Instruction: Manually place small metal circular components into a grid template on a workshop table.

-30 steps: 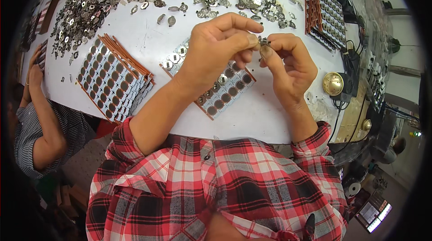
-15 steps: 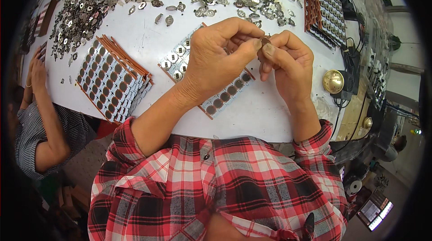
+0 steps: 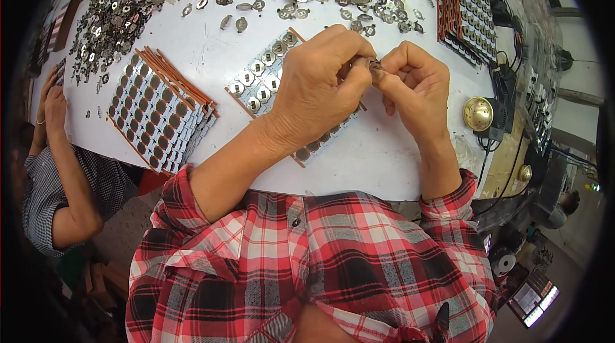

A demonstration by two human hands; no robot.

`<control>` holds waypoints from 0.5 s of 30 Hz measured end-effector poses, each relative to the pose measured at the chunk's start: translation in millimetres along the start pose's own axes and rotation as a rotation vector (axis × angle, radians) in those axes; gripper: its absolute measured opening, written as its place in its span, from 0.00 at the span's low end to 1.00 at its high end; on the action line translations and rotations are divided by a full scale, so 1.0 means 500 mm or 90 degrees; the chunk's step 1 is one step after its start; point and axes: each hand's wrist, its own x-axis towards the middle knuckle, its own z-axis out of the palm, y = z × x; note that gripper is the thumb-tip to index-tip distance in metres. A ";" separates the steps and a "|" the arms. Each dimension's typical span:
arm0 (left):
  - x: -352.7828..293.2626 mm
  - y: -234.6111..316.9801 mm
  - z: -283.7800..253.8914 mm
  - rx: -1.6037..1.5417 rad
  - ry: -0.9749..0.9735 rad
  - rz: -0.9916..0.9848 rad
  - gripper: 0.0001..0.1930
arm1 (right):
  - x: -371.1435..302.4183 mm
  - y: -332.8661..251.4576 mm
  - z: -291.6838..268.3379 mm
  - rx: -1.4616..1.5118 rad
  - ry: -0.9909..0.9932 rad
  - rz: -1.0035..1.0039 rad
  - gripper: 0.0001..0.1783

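Metal piece mostly hidden by fingertips, panel partly behind left hand, heap cut off above

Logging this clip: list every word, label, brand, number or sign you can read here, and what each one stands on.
No text can be read in this view, so nothing to quote.
Lit screen, lower right: too small and blurred to read.
Middle board panel, left panel stack: any marking too small.
Loose metal parts, small metal part being held: none legible.

The metal discs look shiny (some duller), the tabletop smooth, the shirt cloth.
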 end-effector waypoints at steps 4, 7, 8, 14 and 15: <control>0.003 0.015 -0.009 -0.067 -0.027 -0.062 0.05 | 0.004 0.005 -0.008 -0.008 -0.036 -0.075 0.07; 0.006 0.018 -0.019 -0.198 -0.043 -0.200 0.05 | 0.003 -0.002 0.010 0.022 -0.003 -0.065 0.06; 0.007 0.015 -0.019 -0.185 -0.032 -0.183 0.05 | 0.003 -0.005 0.013 0.080 0.003 -0.021 0.05; 0.007 -0.001 -0.008 -0.102 0.030 -0.027 0.06 | 0.008 0.006 0.001 0.457 -0.083 0.164 0.06; 0.008 -0.001 -0.008 -0.086 0.029 -0.021 0.07 | 0.006 0.008 0.002 0.511 -0.102 0.181 0.06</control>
